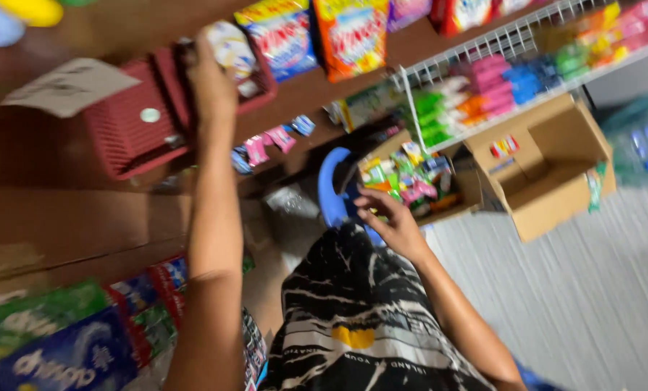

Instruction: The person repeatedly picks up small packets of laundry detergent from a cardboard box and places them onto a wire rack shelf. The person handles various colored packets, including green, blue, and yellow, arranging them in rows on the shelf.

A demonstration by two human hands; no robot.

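Left hand at red basket of sachets.

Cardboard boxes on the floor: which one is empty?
The bigger cardboard box on the right, under the wire shelf, is empty with flaps open. The smaller box, nearer the right hand, is full of colourful packets.

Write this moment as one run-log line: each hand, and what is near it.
left hand: raised into red plastic basket on brown wooden shelf | right hand: open, empty, near cardboard box of colourful sachets
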